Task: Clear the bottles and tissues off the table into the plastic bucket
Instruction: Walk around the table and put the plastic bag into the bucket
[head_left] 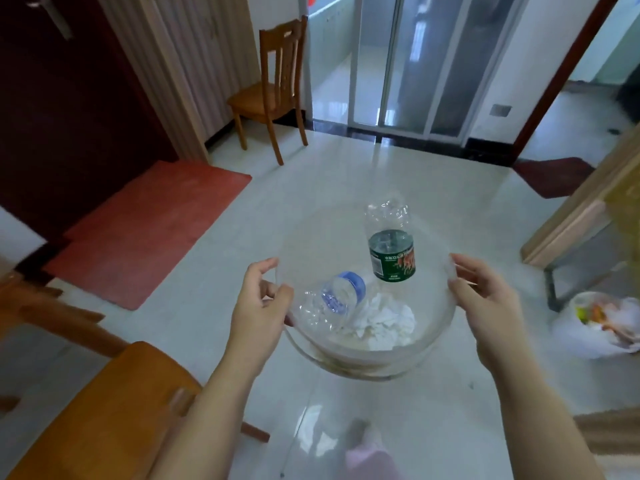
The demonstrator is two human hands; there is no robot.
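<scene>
Clear round plastic bucket [346, 362], crumpled tissues [381, 327], crinkled bottles [332, 299]

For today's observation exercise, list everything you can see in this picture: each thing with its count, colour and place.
plastic bucket: one, clear, held above the floor
green-label bottle: one, clear, in bucket, far side
blue-label bottle: one, clear, in bucket, left
tissues: a wad, white, bucket bottom
far chair: one, brown, by wall
near chair: one, orange-brown, lower left
mat: one, red, left floor
rubbish bag: one, white, right floor
left hand: grip on rim
right hand: grip on rim
</scene>
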